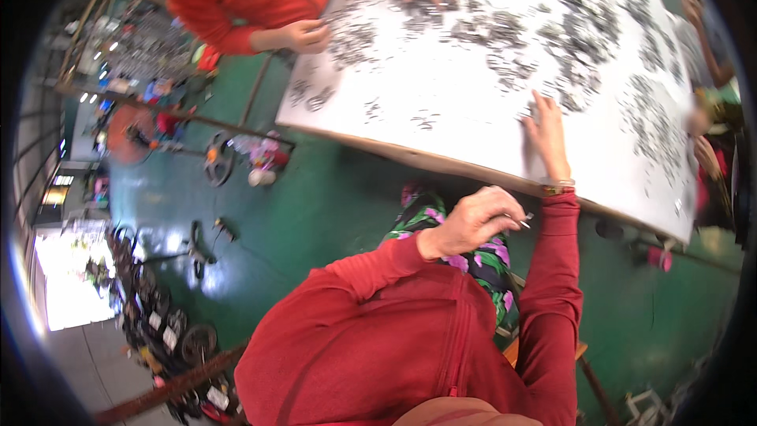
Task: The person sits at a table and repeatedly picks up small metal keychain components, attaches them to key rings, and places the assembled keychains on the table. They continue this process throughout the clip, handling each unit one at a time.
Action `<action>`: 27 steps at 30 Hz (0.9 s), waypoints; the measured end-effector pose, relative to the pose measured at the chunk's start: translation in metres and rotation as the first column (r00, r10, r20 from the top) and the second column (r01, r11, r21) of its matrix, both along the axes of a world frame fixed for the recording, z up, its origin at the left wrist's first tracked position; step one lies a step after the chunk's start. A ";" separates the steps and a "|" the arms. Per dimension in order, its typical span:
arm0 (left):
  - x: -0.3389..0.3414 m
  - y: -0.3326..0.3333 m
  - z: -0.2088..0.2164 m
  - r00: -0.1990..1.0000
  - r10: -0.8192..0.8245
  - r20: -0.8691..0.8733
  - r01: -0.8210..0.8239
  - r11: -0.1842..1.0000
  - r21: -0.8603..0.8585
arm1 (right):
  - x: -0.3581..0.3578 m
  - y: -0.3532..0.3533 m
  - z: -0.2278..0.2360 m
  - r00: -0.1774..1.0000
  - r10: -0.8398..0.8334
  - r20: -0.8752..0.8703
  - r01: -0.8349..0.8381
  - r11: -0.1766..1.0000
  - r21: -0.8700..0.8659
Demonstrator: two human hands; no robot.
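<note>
Green floor surrounds one white worktop strewn with small dark pieces, too many to count, thickest well back from its near edge. In the head view, the left hand pinches one small shiny piece just off that edge. One right hand reaches over it, fingers slightly spread, close to the pieces. One co-worker in red has two hands at the left edge and farther in.
</note>
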State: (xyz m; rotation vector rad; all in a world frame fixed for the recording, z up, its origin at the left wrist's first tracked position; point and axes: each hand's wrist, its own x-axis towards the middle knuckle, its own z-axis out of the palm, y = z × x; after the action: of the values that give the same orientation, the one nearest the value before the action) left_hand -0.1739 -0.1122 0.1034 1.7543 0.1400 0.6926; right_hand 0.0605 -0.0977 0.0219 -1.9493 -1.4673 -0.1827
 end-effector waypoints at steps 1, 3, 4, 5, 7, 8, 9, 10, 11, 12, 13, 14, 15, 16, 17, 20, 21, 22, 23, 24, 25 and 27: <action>-0.002 0.000 0.001 1.000 0.000 0.005 -0.001 1.000 0.011 | 0.008 0.004 -0.007 0.992 -0.015 -0.125 -0.001 0.992 -0.122; -0.009 -0.004 -0.003 0.999 0.032 0.007 -0.032 0.999 -0.022 | 0.003 0.010 -0.001 0.970 -0.058 -0.235 0.008 0.978 -0.208; -0.011 -0.008 -0.004 0.999 0.046 0.012 -0.045 0.996 -0.077 | -0.002 0.003 0.006 0.970 -0.096 -0.224 0.056 0.982 -0.178; -0.014 -0.007 -0.004 0.997 0.065 0.032 -0.063 0.996 -0.056 | -0.009 0.001 0.007 0.945 -0.134 -0.299 0.090 0.984 -0.156; -0.017 -0.006 -0.003 0.995 0.080 0.060 -0.080 0.997 -0.010 | -0.015 -0.014 0.010 0.880 -0.220 -0.422 0.180 0.975 -0.132; -0.018 -0.005 -0.003 0.994 0.084 0.075 -0.085 0.996 0.011 | -0.017 -0.023 0.011 0.846 -0.220 -0.486 0.194 0.976 -0.104; -0.018 -0.006 -0.004 0.992 0.088 0.092 -0.090 0.996 0.013 | -0.019 -0.033 0.012 0.811 -0.215 -0.544 0.208 0.975 -0.075; -0.018 -0.007 -0.003 0.990 0.097 0.103 -0.098 0.995 0.007 | -0.021 -0.041 0.010 0.771 -0.204 -0.604 0.223 0.974 -0.045; -0.018 -0.009 -0.001 0.988 0.104 0.115 -0.104 0.995 0.001 | -0.014 -0.056 0.001 0.704 -0.100 -0.704 0.149 0.989 0.009; -0.020 -0.008 -0.002 0.985 0.124 0.121 -0.125 0.992 -0.002 | -0.035 -0.065 0.021 0.579 -0.056 -0.813 0.137 0.990 0.030; -0.021 -0.008 -0.003 0.986 0.125 0.107 -0.124 0.992 -0.015 | -0.052 -0.078 0.041 0.527 -0.037 -0.849 0.126 0.991 0.036; -0.022 -0.007 -0.002 0.986 0.138 0.096 -0.136 0.990 -0.033 | -0.069 -0.089 0.060 0.459 -0.021 -0.888 0.124 0.991 0.041; -0.022 -0.004 -0.002 0.985 0.148 0.092 -0.146 0.989 -0.021 | -0.089 -0.099 0.080 0.420 -0.005 -0.908 0.126 0.991 0.053; -0.022 -0.004 -0.001 0.986 0.144 0.080 -0.143 0.989 -0.018 | -0.102 -0.111 0.093 0.383 0.040 -0.923 0.142 0.985 0.102; -0.024 -0.004 -0.001 0.987 0.142 0.071 -0.144 0.990 0.012 | -0.115 -0.121 0.101 0.419 0.060 -0.906 0.143 0.981 0.131; -0.023 -0.002 0.003 0.992 0.114 0.056 -0.118 0.989 0.086 | -0.140 -0.136 0.116 0.532 0.074 -0.843 0.165 0.968 0.189; -0.022 -0.003 0.003 0.993 0.100 0.058 -0.106 0.989 0.100 | -0.143 -0.138 0.120 0.572 0.076 -0.817 0.171 0.963 0.209; -0.020 -0.004 0.003 0.994 0.089 0.060 -0.095 0.989 0.114 | -0.144 -0.141 0.121 0.573 0.078 -0.816 0.168 0.963 0.211; -0.020 -0.005 0.003 0.992 0.092 0.092 -0.105 0.983 0.152 | -0.145 -0.143 0.122 0.574 0.082 -0.814 0.163 0.964 0.212; -0.020 -0.006 0.003 0.991 0.100 0.088 -0.113 0.980 0.161 | -0.145 -0.142 0.124 0.575 0.084 -0.814 0.156 0.965 0.209; -0.020 -0.004 0.005 0.990 0.100 0.095 -0.116 0.976 0.182 | -0.151 -0.138 0.131 0.545 0.054 -0.837 0.211 0.957 0.200; -0.023 0.000 0.004 0.989 0.113 0.096 -0.131 0.969 0.211 | -0.153 -0.135 0.131 0.541 0.054 -0.840 0.223 0.953 0.205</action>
State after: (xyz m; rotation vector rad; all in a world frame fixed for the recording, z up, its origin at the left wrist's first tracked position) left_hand -0.1970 -0.1121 0.1070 1.9338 0.1198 0.8972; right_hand -0.0929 -0.2328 0.1527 -1.4882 -0.6287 0.4461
